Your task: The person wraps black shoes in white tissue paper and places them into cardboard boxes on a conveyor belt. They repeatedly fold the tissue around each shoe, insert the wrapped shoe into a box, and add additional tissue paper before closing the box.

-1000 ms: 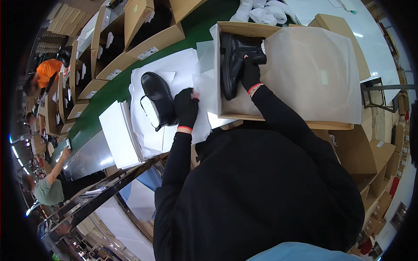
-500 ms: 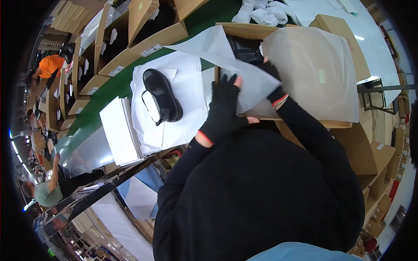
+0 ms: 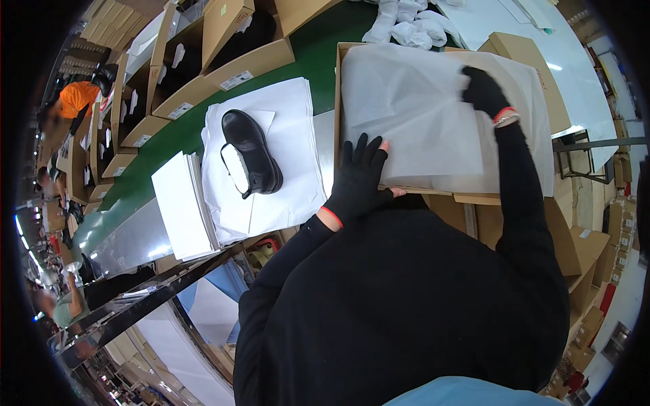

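A cardboard shoe box [image 3: 337, 101] lies open in front of me, with translucent white tissue paper [image 3: 413, 122] spread over its inside. The paper hides the black shoe that was inside. My left hand [image 3: 362, 176], in a black fingerless glove, rests with spread fingers at the box's near left corner, fingertips on the paper. At the far right part of the paper, my right hand [image 3: 486, 91] has its fingers curled at the sheet's edge, seemingly pinching it. Left of the box, a black shoe [image 3: 249, 149] lies on a stack of white paper [image 3: 298, 135].
Another white paper pile [image 3: 183, 203] sits at the left. Several open shoe boxes [image 3: 223, 74] line the green belt [image 3: 166, 152]. Crumpled white paper [image 3: 416, 24] lies beyond my box. A cardboard piece [image 3: 528, 74] leans at the right. Two people [image 3: 76, 101] are far left.
My right hand has drawn the tissue paper over the box toward the right, covering the shoe inside. My left hand has shifted slightly and stays spread at the box corner.
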Tool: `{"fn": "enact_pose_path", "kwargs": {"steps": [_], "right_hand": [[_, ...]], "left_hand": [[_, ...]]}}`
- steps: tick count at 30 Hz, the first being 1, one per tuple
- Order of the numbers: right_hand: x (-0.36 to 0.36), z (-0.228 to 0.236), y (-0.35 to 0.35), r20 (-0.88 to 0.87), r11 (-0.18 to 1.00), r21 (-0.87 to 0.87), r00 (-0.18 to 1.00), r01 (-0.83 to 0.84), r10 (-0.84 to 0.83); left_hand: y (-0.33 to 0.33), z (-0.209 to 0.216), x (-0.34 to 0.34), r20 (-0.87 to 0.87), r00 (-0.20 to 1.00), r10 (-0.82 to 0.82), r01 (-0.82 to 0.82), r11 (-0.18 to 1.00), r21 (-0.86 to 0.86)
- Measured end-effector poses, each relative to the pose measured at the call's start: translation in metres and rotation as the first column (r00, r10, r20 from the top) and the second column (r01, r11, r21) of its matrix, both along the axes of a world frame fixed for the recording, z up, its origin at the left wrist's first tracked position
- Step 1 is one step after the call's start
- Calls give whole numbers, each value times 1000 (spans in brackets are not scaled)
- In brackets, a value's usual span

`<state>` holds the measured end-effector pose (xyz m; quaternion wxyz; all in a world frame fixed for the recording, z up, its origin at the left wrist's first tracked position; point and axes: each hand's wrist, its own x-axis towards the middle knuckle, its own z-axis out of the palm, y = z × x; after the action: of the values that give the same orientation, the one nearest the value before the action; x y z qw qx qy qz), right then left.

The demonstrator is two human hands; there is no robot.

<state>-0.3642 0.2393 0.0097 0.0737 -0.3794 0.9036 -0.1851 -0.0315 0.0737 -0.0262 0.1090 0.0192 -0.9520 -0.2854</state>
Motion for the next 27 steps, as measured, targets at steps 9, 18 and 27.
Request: {"fn": "enact_pose_path", "kwargs": {"steps": [9,18,27], "right_hand": [[123,69,-95,-342,795,67,735,-603,586],[83,-40,-90,-155,780,580,909,-234,388],[134,-17,-32,85,827,370,902,-423,424]], "left_hand": [[-2,-2,1,49,999,-1,3,999,-53],[-52,-5,58,-341,881,328,-221,923,316],[-350,-43,345,-470,136,872,-879,-112,-463]]}}
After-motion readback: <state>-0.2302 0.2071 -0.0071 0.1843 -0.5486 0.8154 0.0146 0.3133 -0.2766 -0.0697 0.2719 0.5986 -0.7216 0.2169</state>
